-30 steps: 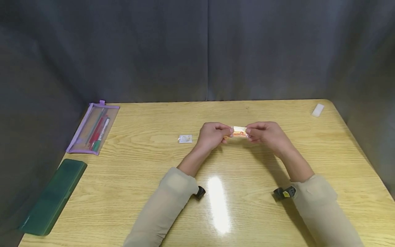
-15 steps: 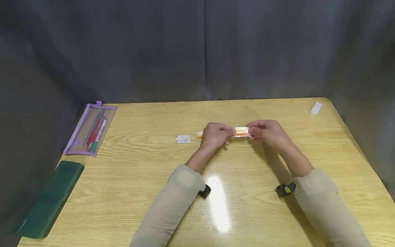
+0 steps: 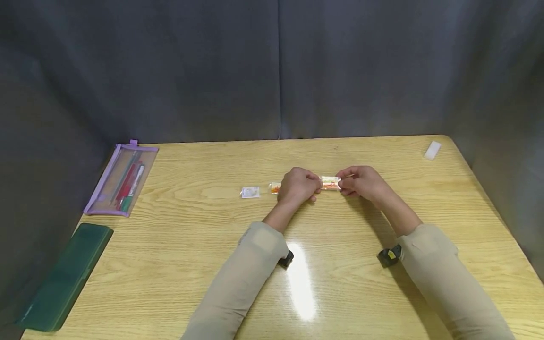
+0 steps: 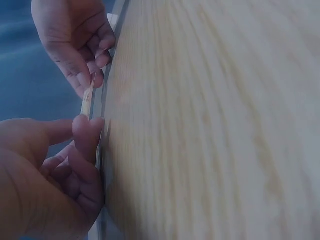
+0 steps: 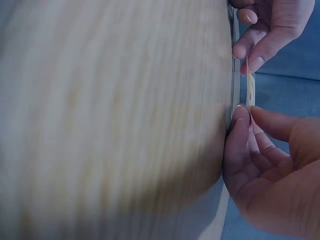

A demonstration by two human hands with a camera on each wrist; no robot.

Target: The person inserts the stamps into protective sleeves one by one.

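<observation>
Between both hands is a small flat piece printed yellow and orange, in a clear shiny sleeve (image 3: 330,183). My left hand (image 3: 297,185) pinches its left end between thumb and fingers, and my right hand (image 3: 363,182) pinches the right end. Seen from the wrists, the piece (image 5: 251,90) is thin and nearly edge-on, close over the tabletop. Left of the left hand lies a second orange printed piece (image 3: 275,188), partly hidden by that hand. Further left is a small white printed piece (image 3: 250,192) with a clear edge.
On the wooden table (image 3: 191,264), a mesh zip pouch (image 3: 121,179) with purple trim and several pens lies at the far left. Nearer is a long dark green case (image 3: 65,278). A small white block (image 3: 432,150) lies by the back right corner. Dark curtains (image 3: 212,71) surround the table.
The left hand has shifted slightly right, uncovering the second orange piece on the table. The held piece stays between both hands. The head view has turned slightly.
</observation>
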